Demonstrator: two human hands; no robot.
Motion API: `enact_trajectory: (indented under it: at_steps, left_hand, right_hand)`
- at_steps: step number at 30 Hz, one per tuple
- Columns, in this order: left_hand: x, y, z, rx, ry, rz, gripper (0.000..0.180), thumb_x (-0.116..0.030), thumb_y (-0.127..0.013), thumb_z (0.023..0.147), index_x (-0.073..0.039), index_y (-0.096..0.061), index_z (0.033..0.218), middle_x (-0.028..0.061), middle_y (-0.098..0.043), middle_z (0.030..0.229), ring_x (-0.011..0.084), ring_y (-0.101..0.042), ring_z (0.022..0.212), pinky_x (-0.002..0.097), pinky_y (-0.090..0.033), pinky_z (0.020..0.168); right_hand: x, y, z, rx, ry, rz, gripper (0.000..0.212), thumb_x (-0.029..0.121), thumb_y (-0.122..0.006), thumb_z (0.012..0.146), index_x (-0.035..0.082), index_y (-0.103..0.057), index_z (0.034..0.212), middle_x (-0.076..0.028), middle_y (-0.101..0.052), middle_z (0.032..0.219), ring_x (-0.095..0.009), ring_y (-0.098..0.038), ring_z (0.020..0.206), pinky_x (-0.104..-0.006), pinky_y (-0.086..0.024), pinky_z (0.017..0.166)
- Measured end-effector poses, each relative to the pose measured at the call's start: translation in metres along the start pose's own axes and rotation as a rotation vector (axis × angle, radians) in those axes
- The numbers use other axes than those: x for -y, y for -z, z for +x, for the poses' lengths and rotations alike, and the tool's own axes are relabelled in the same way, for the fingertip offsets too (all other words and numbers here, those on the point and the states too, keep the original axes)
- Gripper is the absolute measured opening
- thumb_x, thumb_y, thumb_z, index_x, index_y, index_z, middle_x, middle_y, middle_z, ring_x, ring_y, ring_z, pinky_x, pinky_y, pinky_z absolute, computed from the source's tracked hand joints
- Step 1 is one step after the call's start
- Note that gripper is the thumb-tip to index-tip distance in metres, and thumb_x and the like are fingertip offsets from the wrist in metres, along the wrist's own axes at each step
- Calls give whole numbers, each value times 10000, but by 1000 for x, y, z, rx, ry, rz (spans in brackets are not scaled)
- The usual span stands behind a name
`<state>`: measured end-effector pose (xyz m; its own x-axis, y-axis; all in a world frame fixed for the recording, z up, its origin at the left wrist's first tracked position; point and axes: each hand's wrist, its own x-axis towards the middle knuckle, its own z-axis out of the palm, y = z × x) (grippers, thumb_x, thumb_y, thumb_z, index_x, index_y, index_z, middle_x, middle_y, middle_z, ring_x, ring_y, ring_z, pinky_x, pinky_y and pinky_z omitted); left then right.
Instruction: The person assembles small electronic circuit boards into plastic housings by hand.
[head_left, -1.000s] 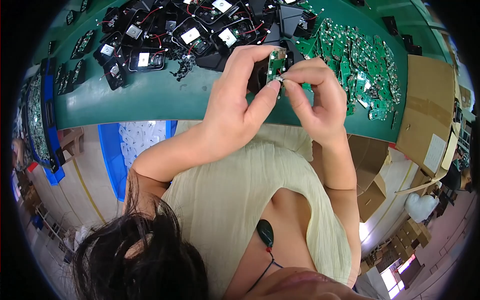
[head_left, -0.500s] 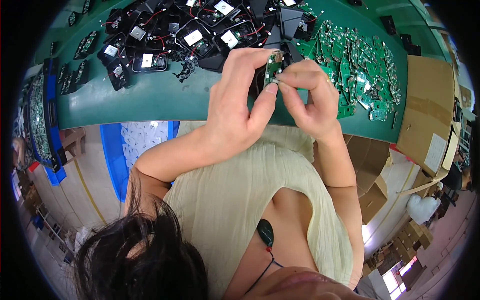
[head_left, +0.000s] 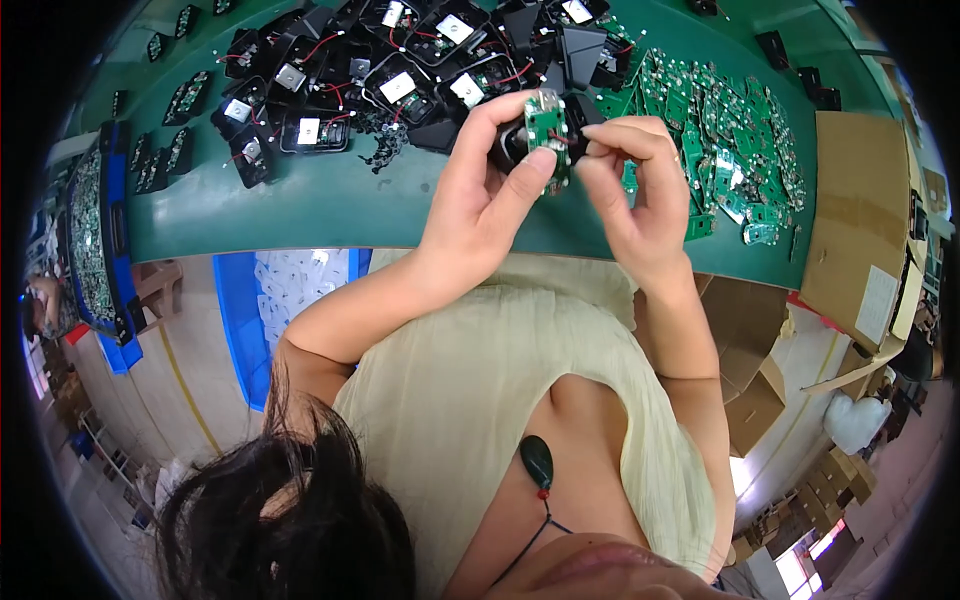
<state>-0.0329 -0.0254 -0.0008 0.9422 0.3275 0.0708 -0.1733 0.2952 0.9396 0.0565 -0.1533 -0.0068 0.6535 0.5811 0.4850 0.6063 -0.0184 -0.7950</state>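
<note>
I hold the green circuit board [head_left: 546, 130] above the surface [head_left: 300, 210], clamped in my left hand's [head_left: 462, 215] fingers. Beside it, my right hand's [head_left: 648, 195] fingertips nearly meet; whether they pinch anything, I can't tell. Loose boards [head_left: 715, 125] lie rightward.

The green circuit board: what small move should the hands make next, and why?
Perhaps steady the green circuit board with the left hand and ease the right hand toward it: the left thumb presses its face, while the right fingertips sit just beside its edge.
</note>
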Motion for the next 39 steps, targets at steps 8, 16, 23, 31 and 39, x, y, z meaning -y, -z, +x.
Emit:
enact_trajectory:
  at_steps: [8, 16, 23, 31, 39]
  left_hand:
    - [1, 14, 10, 138, -260, 310, 334, -135, -460, 917, -28, -411, 1230, 130, -373, 1251, 172, -436, 1083, 284, -369, 912]
    - [-18, 31, 11, 261, 269, 166, 352, -133, -487, 908, -48, -395, 1237, 58, -524, 1077, 116, -500, 992, 270, -430, 823]
    - [-24, 19, 16, 288, 574, -31, 285, -171, -607, 829, -27, -525, 1060, 5, -536, 925, 89, -494, 842, 222, -416, 735]
    - [-14, 19, 3, 219, 335, 68, 304, -215, -531, 892, -21, -480, 1120, 53, -580, 931, 113, -541, 839, 259, -449, 754]
    - [-13, 16, 0, 124, 160, 291, 286, -95, -472, 894, -7, -429, 1162, 44, -571, 964, 98, -538, 859, 249, -444, 772]
  right_hand:
    - [14, -17, -9, -24, -163, -45, 678, 120, -785, 614, 57, -456, 1203, -34, -474, 786, -120, -463, 613, -230, -406, 516]
    - [31, 1, -7, 9, 8, -94, 558, 55, -765, 613, 27, -519, 1113, -70, -540, 797, -162, -509, 624, -252, -435, 512]
    - [43, 3, -19, 159, 235, -324, 526, 101, -754, 587, 9, -529, 1053, -66, -522, 744, -202, -475, 573, -279, -403, 458]
    - [34, 1, -17, 103, 286, -205, 432, 103, -768, 566, 72, -628, 974, -44, -500, 734, -170, -452, 546, -254, -381, 436]
    - [30, 8, 3, 32, 458, -420, 364, 98, -684, 520, 97, -657, 884, -37, -566, 814, -188, -535, 669, -285, -410, 539]
